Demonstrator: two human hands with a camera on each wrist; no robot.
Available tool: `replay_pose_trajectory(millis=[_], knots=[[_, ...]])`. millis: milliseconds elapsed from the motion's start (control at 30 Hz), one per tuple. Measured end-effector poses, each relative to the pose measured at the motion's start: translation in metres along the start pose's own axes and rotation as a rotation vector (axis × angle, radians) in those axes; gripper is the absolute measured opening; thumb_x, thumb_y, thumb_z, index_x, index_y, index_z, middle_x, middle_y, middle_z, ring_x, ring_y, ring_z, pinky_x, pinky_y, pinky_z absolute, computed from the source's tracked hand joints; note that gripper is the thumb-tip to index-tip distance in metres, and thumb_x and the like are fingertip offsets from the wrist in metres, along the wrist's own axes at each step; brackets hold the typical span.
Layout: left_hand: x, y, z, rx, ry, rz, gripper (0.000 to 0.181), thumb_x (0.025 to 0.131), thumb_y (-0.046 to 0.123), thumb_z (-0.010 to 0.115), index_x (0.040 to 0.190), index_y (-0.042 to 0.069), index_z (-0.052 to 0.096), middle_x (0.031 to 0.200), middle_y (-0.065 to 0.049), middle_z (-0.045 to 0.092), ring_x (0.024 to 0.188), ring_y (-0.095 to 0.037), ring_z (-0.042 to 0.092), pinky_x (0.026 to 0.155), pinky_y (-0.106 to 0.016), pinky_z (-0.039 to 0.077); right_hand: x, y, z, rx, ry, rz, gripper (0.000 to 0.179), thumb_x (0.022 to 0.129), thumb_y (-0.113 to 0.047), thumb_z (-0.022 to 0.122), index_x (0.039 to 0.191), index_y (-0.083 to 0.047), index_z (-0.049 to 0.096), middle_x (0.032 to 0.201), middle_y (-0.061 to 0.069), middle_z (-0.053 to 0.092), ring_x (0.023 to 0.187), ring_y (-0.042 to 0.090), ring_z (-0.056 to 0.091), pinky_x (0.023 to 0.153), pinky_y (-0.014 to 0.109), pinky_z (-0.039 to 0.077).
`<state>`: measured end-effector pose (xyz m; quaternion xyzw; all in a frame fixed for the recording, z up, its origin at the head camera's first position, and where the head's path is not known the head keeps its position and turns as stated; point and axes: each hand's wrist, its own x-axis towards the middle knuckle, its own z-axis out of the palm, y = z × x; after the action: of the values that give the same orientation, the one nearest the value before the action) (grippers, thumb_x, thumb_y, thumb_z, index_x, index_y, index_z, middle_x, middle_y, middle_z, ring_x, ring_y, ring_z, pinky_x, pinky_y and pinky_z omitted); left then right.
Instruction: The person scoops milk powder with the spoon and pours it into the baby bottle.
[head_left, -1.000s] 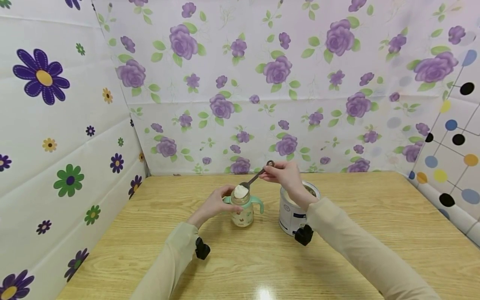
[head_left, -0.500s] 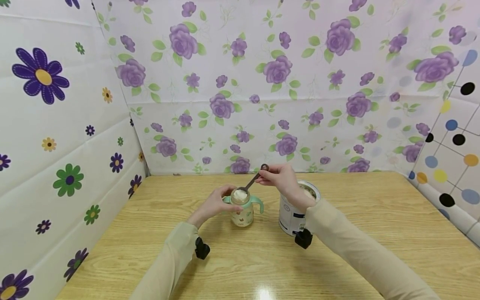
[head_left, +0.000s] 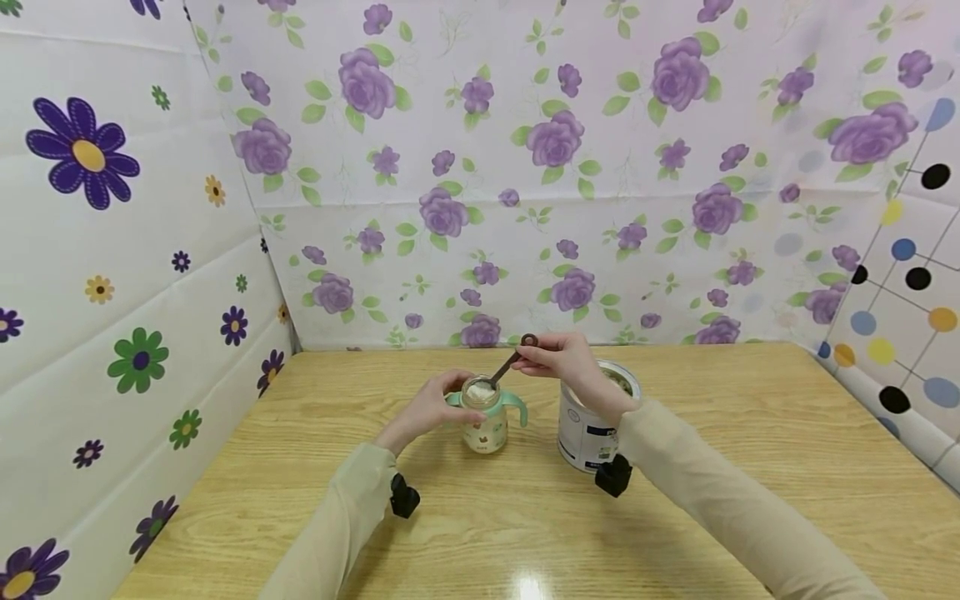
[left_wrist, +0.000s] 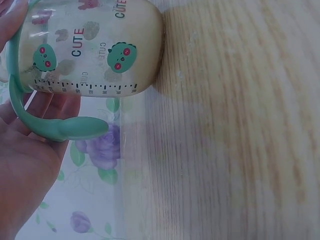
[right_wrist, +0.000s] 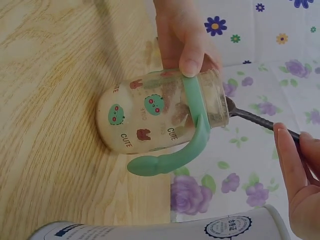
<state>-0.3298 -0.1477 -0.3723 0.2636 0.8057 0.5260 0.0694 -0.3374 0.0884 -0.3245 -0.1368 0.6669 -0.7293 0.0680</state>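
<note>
A clear baby bottle (head_left: pixel 484 438) with a green two-handled collar stands upright on the table, printed with small cartoon figures and the word CUTE. My left hand (head_left: pixel 429 406) holds it from the left, thumb and fingers around the neck. With thumb and fingertips my right hand (head_left: pixel 564 364) pinches the dark handle of a spoon (head_left: pixel 507 365), tilted down to the left. The spoon's bowl dips into the open mouth of the bottle, where white powder (head_left: pixel 480 389) shows. In the right wrist view, the bowl end (right_wrist: pixel 229 105) is partly hidden by the rim.
A large white tin (head_left: pixel 581 433), open at the top, stands right of the bottle under my right forearm. Wooden tabletop (head_left: pixel 337 500) surrounds them. Flowered cloth (head_left: pixel 420 275) hangs behind, with patterned sheets at both sides.
The spoon has come down and slightly left into the bottle's mouth. Its heaped white powder now sits lower, inside the opening. My left hand and the bottle stay put.
</note>
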Motion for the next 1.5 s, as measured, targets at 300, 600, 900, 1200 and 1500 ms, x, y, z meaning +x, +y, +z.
replay_pose_trajectory(millis=[300, 600, 900, 1200, 1500], knots=[[0.000, 0.000, 0.000, -0.002, 0.001, -0.012, 0.055, 0.074, 0.013, 0.076, 0.122, 0.002, 0.051, 0.109, -0.006, 0.057, 0.107, -0.026, 0.047, 0.089, -0.042, 0.036, 0.000, -0.001, -0.002, -0.108, -0.096, -0.088, 0.023, 0.087, 0.004, 0.057, 0.106, 0.016, 0.058, 0.089, 0.023, 0.063, 0.079, 0.025, 0.064, 0.075, 0.041, 0.046], [0.002, -0.006, 0.000, 0.025, 0.004, 0.008, 0.055, 0.073, 0.016, 0.078, 0.121, 0.004, 0.053, 0.109, -0.003, 0.057, 0.106, -0.021, 0.049, 0.090, -0.040, 0.037, 0.002, 0.007, -0.016, -0.216, -0.273, -0.271, 0.017, 0.086, 0.005, 0.055, 0.100, 0.013, 0.063, 0.089, 0.022, 0.064, 0.083, 0.030, 0.063, 0.071, 0.038, 0.049], [0.001, 0.000, 0.001, 0.037, 0.002, 0.006, 0.056, 0.073, 0.015, 0.077, 0.121, 0.002, 0.052, 0.110, -0.004, 0.057, 0.106, -0.022, 0.049, 0.089, -0.040, 0.037, -0.008, -0.002, -0.015, -0.241, -0.366, -0.376, 0.017, 0.087, 0.015, 0.048, 0.097, 0.017, 0.061, 0.089, 0.024, 0.063, 0.082, 0.032, 0.062, 0.071, 0.040, 0.049], [0.000, 0.000, 0.000, 0.034, -0.001, -0.005, 0.056, 0.074, 0.014, 0.077, 0.123, 0.003, 0.051, 0.112, -0.004, 0.056, 0.108, -0.023, 0.047, 0.089, -0.041, 0.037, -0.008, -0.003, -0.015, -0.272, -0.372, -0.453, 0.017, 0.085, 0.017, 0.048, 0.096, 0.016, 0.062, 0.088, 0.023, 0.063, 0.081, 0.033, 0.062, 0.069, 0.040, 0.050], [-0.001, 0.002, -0.001, 0.024, -0.008, -0.017, 0.056, 0.074, 0.015, 0.076, 0.123, 0.004, 0.051, 0.114, -0.004, 0.055, 0.109, -0.023, 0.046, 0.090, -0.042, 0.036, -0.001, 0.007, -0.019, -0.250, -0.359, -0.449, 0.017, 0.087, 0.008, 0.053, 0.098, 0.010, 0.065, 0.088, 0.018, 0.065, 0.082, 0.030, 0.063, 0.069, 0.040, 0.050]])
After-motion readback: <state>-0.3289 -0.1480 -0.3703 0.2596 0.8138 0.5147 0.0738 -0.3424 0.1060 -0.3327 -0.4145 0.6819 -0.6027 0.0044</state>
